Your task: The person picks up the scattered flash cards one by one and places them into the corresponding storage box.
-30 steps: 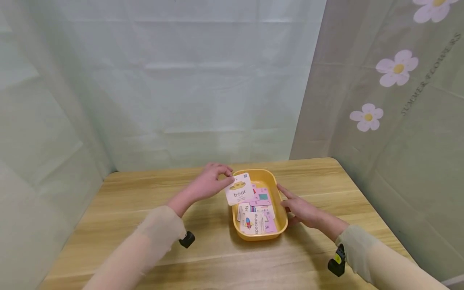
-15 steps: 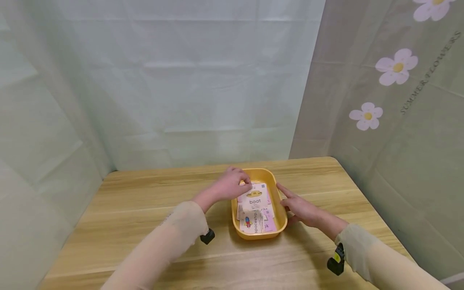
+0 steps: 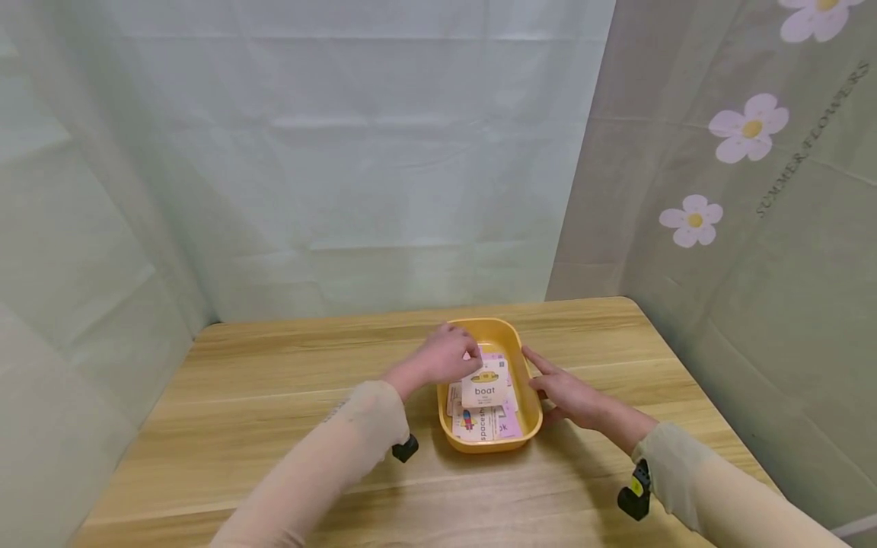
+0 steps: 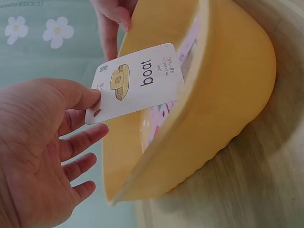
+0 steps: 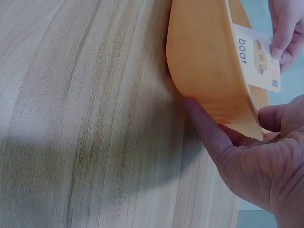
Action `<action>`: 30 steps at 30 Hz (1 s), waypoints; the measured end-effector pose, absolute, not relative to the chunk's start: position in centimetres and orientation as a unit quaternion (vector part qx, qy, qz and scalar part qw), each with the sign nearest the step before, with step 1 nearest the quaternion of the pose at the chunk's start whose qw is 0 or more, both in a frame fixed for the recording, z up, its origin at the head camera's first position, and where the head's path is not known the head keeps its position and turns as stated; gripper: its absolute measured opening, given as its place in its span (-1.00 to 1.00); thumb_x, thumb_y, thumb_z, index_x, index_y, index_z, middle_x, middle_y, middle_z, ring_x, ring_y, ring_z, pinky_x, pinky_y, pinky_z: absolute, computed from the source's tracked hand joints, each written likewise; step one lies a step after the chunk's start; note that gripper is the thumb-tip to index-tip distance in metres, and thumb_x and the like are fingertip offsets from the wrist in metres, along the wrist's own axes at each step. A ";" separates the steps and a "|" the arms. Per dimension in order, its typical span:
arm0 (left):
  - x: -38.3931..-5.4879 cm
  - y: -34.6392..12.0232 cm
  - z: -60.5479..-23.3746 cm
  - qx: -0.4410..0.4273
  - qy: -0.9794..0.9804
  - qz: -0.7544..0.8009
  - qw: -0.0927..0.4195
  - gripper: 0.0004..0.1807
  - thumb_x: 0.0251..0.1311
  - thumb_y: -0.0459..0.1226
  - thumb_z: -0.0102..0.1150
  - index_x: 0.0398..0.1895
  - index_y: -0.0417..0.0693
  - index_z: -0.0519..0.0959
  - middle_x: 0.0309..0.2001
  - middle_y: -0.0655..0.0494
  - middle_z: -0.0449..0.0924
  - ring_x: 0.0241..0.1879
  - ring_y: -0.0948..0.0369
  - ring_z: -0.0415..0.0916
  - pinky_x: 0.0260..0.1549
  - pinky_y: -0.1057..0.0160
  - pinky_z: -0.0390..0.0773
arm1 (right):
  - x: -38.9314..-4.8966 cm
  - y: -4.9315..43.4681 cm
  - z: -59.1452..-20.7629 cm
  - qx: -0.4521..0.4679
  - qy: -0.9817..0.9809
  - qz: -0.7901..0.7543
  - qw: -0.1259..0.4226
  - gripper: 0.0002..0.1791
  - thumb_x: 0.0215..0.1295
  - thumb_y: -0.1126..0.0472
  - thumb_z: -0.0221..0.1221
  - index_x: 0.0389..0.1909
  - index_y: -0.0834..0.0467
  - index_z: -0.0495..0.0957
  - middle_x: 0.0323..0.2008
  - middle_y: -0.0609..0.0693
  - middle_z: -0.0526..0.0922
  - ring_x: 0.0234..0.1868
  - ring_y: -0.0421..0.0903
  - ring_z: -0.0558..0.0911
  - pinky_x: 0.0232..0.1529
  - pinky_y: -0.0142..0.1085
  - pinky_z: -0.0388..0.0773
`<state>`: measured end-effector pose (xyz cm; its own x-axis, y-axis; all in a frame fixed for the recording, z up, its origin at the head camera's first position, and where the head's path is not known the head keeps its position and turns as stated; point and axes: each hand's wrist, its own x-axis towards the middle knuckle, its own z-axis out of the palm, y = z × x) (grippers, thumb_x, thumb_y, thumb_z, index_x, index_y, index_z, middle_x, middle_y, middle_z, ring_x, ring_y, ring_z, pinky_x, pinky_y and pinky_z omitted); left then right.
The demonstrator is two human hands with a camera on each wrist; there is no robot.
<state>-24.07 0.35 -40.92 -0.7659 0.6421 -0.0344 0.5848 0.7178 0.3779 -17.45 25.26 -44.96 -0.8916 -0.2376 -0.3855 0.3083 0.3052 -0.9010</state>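
My left hand [image 3: 445,355] pinches the top edge of a white flashcard [image 3: 485,390] printed "boat", by its punched hole. The boat flashcard [image 4: 142,78] hangs slanted inside the yellow plastic basket [image 3: 490,447], over other cards. Below it, a spaceship flashcard [image 3: 473,426] lies flat, with pink and white cards partly covered around it. On the basket's right side, my right hand [image 3: 572,397] rests against the outer wall. In the right wrist view its fingers lie fairly straight along the wall, one fingertip right at the rim.
The basket stands on a wood-grain table [image 3: 288,380] near its far edge. Pale curtains [image 3: 384,167] hang behind and at both sides, with printed flowers [image 3: 748,128] on the right one. A small black device [image 3: 636,495] is strapped at each wrist.
My left hand has moved right and a little toward me, bringing the boat flashcard from the basket's left rim to over the cards inside. My right hand has stayed at the basket's side.
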 end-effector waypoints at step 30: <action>-23.8 -1.8 -42.4 0.288 0.951 0.116 0.012 -0.43 0.44 0.01 0.16 0.44 0.08 0.45 0.44 -0.04 0.35 0.47 -0.12 0.12 0.47 -0.17 -0.04 | -17.2 25.1 -45.1 0.024 0.779 -0.585 0.226 -0.21 0.55 0.23 -0.07 0.67 -0.17 -0.15 0.58 0.31 -0.07 0.38 0.26 0.31 0.02 0.27 0.57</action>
<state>-23.82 -1.75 -42.39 -0.8344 0.5495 0.0434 0.5438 0.8079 0.2270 -17.24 25.06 -45.13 -0.8971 -0.2258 -0.3799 0.3016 0.3155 -0.8997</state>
